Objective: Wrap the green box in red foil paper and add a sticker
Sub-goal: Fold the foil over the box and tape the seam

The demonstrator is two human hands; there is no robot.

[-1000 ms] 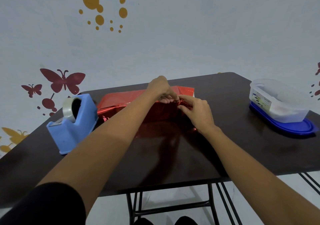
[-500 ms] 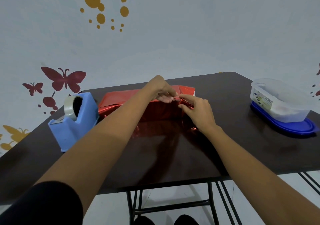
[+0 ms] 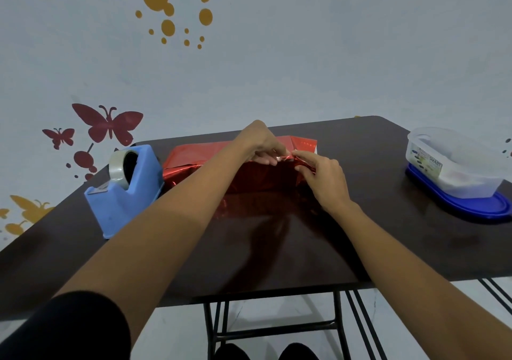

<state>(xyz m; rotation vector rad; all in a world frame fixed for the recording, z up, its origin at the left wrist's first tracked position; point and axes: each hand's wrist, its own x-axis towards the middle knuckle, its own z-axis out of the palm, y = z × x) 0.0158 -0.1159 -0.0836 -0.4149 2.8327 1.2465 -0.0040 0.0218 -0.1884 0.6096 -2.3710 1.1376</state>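
The box lies across the far middle of the dark table (image 3: 277, 248), fully covered by shiny red foil paper (image 3: 194, 157); no green shows. My left hand (image 3: 260, 146) is on top of the wrapped box near its right end, fingertips pinching the foil's edge. My right hand (image 3: 318, 176) meets it from the right, fingers curled and pinching the crumpled foil at the same upper front edge. A folded flap of foil (image 3: 303, 144) sticks out behind the hands. No sticker is visible.
A blue tape dispenser (image 3: 124, 190) with a clear tape roll stands left of the box. A clear plastic container (image 3: 454, 162) on a blue lid (image 3: 471, 207) sits at the right edge. A wall with butterfly decals is close behind the table.
Both hands stay at the foil's upper front edge; the fingers have shifted slightly along the fold. The box has not moved.
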